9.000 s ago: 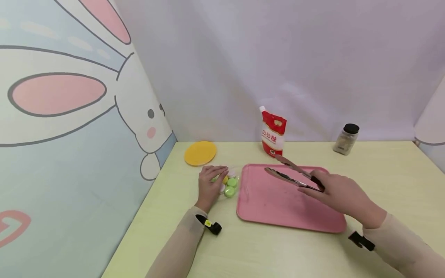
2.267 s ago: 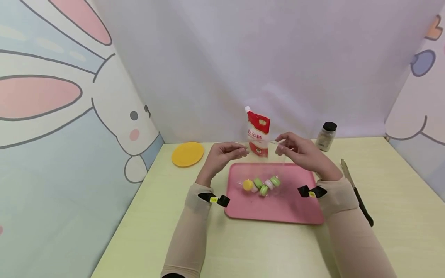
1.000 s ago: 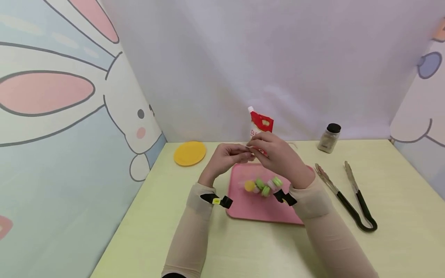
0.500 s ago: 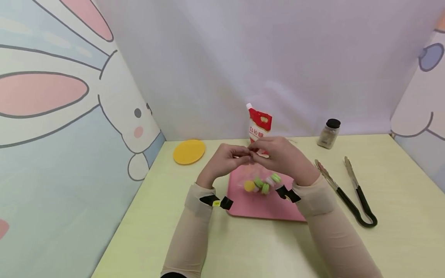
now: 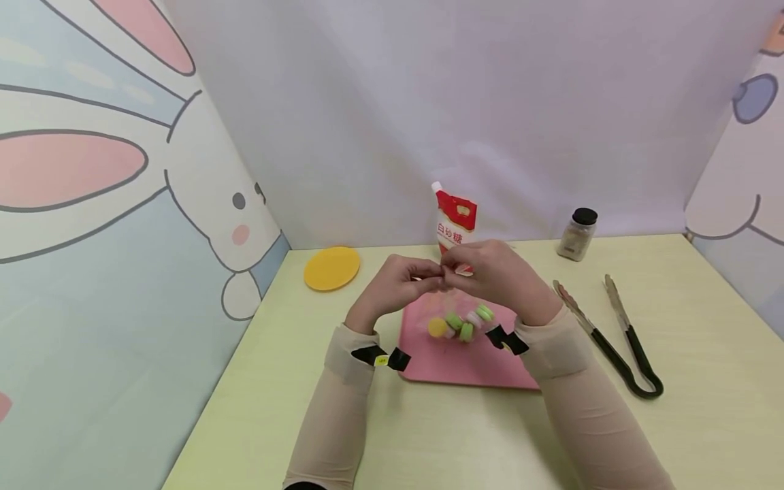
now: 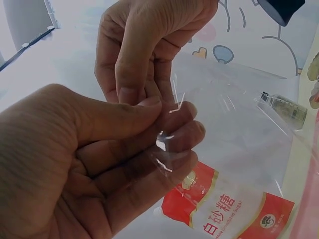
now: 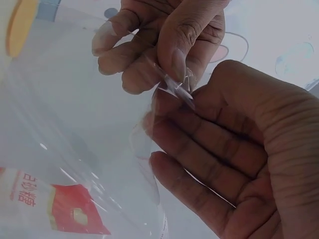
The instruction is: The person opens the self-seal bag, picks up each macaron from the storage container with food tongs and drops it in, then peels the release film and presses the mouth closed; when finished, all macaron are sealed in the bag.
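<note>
My left hand [image 5: 398, 282] and right hand [image 5: 493, 279] meet above the pink tray [image 5: 453, 367]. Between thumb and fingers, each pinches the gathered top edge of a clear plastic bag [image 7: 65, 119]. In the left wrist view, the film of the bag shines across my left fingers [image 6: 144, 184]. Several macarons, among them a yellow one [image 5: 437, 327] and a green one [image 5: 467, 332], lie low in the bag over the tray. The bag's lower outline is hard to make out in the head view.
A red and white sugar pouch [image 5: 456, 218] stands behind my hands. To the right lie metal tongs with black handles [image 5: 640, 361], spread apart. A jar with a black lid [image 5: 578, 235] is at the back right, a yellow plate [image 5: 332, 269] at the back left.
The tongs left my right hand for the table, and the macaron bag came from left of the tray onto it. My hands, apart 2.3 seconds ago, have come together at the bag's top.
</note>
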Tool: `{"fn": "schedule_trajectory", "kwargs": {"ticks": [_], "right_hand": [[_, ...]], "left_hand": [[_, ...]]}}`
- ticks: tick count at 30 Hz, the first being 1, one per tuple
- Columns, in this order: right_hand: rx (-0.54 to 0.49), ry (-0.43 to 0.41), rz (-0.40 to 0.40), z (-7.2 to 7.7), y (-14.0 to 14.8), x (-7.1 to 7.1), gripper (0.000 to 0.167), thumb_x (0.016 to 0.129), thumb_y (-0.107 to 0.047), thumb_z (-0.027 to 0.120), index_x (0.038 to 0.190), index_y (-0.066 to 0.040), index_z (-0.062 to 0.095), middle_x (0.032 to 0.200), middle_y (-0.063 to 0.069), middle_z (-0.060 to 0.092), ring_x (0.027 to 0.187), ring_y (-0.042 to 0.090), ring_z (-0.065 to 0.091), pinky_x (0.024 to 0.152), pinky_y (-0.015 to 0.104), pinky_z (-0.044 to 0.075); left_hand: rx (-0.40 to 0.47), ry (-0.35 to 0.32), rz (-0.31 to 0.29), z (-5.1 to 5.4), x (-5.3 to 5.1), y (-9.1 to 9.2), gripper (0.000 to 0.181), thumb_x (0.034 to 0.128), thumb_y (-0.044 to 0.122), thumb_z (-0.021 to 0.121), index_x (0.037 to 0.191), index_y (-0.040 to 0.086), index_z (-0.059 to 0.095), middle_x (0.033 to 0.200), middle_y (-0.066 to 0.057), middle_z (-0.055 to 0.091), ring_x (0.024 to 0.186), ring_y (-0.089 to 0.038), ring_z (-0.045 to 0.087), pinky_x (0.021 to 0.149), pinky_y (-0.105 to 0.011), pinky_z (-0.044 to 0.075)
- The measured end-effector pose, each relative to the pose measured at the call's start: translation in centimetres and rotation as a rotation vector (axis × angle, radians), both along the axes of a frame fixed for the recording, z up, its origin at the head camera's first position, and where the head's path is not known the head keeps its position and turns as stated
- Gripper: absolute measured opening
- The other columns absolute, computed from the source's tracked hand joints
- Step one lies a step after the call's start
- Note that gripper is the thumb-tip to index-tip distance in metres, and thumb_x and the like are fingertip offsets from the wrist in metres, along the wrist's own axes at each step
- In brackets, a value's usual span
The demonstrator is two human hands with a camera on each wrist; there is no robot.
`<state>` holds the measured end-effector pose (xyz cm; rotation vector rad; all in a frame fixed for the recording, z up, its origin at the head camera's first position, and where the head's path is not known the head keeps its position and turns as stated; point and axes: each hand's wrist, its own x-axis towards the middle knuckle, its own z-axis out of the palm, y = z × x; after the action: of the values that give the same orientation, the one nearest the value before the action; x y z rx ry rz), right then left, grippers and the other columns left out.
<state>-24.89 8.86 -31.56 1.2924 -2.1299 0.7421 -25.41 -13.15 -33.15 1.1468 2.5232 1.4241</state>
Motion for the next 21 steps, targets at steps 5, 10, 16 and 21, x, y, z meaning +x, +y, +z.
{"fn": "schedule_trajectory", "kwargs": {"ticks": [5,10,16,21], "right_hand": [[-0.014,0.012,-0.024,-0.12,-0.11,-0.03,0.018,0.077,-0.008,0.086,0.086,-0.009,0.070,0.079,-0.004,0.070,0.065,0.005,0.063,0.060,0.028,0.054],[0.023,-0.052,-0.013,0.02,-0.08,0.06,0.016,0.080,-0.010,0.084,0.090,-0.009,0.072,0.082,-0.004,0.071,0.070,0.005,0.065,0.065,0.028,0.056],[0.061,-0.070,0.022,0.21,0.27,0.21,0.010,0.081,-0.006,0.081,0.088,-0.010,0.074,0.081,-0.006,0.070,0.065,0.003,0.061,0.060,0.026,0.054],[0.066,-0.071,0.072,0.14,0.41,0.06,0.010,0.082,-0.006,0.080,0.089,-0.010,0.073,0.083,-0.008,0.069,0.065,0.002,0.060,0.060,0.028,0.055]], "left_hand": [[-0.011,0.011,0.007,0.05,0.01,-0.02,0.016,0.0960,0.005,0.067,0.108,0.007,0.077,0.093,-0.003,0.076,0.082,-0.015,0.071,0.076,-0.027,0.058],[-0.009,0.011,-0.004,-0.05,0.17,0.02,0.016,0.0960,0.004,0.066,0.107,0.006,0.077,0.092,-0.001,0.076,0.082,-0.018,0.072,0.074,-0.028,0.059],[-0.040,-0.018,-0.057,-0.04,0.50,0.11,0.013,0.0972,0.006,0.066,0.104,0.005,0.076,0.091,0.003,0.077,0.081,-0.013,0.072,0.074,-0.033,0.059],[-0.084,-0.017,-0.041,0.24,0.56,0.05,0.012,0.0968,0.007,0.067,0.104,0.007,0.076,0.090,0.005,0.076,0.079,-0.007,0.071,0.074,-0.029,0.058]]}}
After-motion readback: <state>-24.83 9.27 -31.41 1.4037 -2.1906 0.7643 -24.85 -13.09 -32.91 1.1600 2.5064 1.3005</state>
